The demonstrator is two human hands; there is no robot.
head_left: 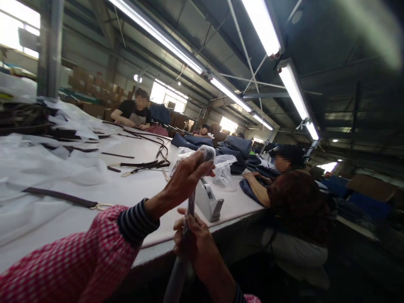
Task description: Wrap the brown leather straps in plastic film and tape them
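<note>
Gripping a long grey strip (191, 204) in both fists, I hold it upright in front of the table edge. My left hand (186, 176) is closed round its upper end, where crumpled clear plastic (206, 152) bunches out above my fingers. My right hand (195, 242) is closed round the same strip lower down, just below the level of the tabletop, and the rest of the strip hangs out of the bottom of the view. Whether it is cloth or a wrapped strap I cannot tell.

Just behind the strip, a grey tape dispenser (208, 204) sits near the edge of the white table (63, 219). Beyond the dispenser lies a loose clear bag (224, 168). To my left, dark straps (142, 165) with metal fittings lie scattered over the tabletop, and thin white sheeting (38, 160) covers the far left. My red checked sleeve (78, 261) crosses the near edge. On my right a person (293, 198) leans at the table's side, forearm resting by heaped dark blue cloth (236, 145). Another person (135, 111) sits at the far end.
</note>
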